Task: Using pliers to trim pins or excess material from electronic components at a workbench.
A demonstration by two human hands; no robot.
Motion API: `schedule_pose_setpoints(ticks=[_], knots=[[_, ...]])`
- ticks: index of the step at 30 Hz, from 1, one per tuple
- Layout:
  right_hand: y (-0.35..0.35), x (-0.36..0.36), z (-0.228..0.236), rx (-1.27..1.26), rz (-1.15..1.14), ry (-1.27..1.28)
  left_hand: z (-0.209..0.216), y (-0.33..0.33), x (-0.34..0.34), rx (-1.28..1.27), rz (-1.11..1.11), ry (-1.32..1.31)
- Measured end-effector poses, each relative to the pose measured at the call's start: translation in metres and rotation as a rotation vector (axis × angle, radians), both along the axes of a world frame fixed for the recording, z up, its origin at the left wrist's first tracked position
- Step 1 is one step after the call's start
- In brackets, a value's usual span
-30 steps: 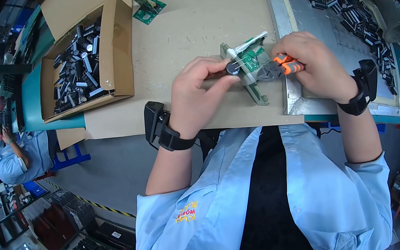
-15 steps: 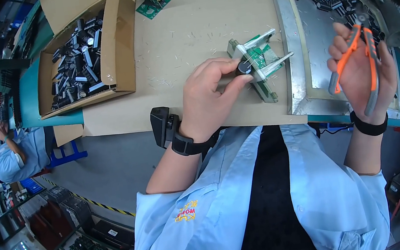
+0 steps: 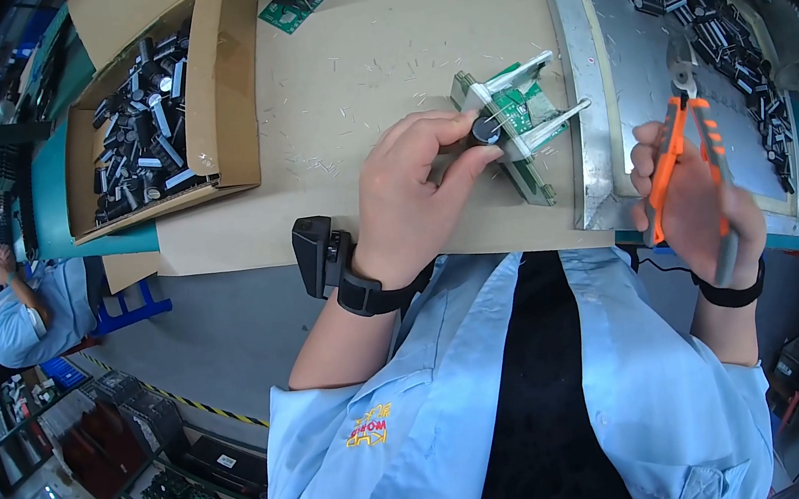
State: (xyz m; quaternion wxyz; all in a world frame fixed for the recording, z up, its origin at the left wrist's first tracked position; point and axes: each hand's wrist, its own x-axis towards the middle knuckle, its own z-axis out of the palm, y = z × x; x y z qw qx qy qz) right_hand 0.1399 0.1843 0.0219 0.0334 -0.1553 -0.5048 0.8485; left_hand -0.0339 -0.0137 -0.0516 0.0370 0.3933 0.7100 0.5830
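Between the thumb and forefinger of my left hand (image 3: 422, 191) is a black cylindrical capacitor (image 3: 485, 130). It sits right against a green circuit board assembly (image 3: 528, 111) with pale metal strips, which stands on the brown worktop. In the palm of my right hand (image 3: 697, 205) rest orange-and-grey cutting pliers (image 3: 692, 135). Their jaws point away from me over the metal-framed tray, and the two handles are spread apart. Whether the capacitor's leads are in the board I cannot tell.
A cardboard box (image 3: 224, 101) full of black capacitors stands at the left. More capacitors (image 3: 720, 41) lie in the metal-framed tray (image 3: 584, 94) on the right. Another green board (image 3: 295, 6) is at the back. Cut wire bits litter the brown worktop (image 3: 342, 196). A co-worker (image 3: 29, 308) sits far left.
My right hand has moved left and a little toward me with the pliers, whose jaws now show clearly. My left hand keeps hold of the capacitor at the board.
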Motion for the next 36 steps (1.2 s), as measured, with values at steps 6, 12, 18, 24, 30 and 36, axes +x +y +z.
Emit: schedule_pose_setpoints(ticks=[6, 12, 18, 24, 30, 36], knots=[[-0.017, -0.002, 0.024, 0.198, 0.225, -0.29, 0.003, 0.002, 0.0, -0.013, 0.0, -0.017], [-0.015, -0.018, 0.018, 0.41, 0.42, -0.418, 0.001, 0.003, 0.0, 0.002, 0.001, -0.006], [-0.017, -0.028, 0.019, 0.458, 0.461, -0.456, 0.003, 0.005, 0.002, 0.036, -0.005, -0.059], [-0.018, -0.034, 0.016, 0.51, 0.494, -0.438, 0.002, 0.004, 0.0, 0.036, -0.016, -0.013], [-0.017, -0.038, 0.019, 0.519, 0.505, -0.429, 0.003, 0.004, 0.0, 0.033, -0.013, -0.034], [-0.018, -0.041, 0.017, 0.629, 0.502, -0.385, 0.003, 0.004, 0.0, 0.029, -0.012, -0.026]])
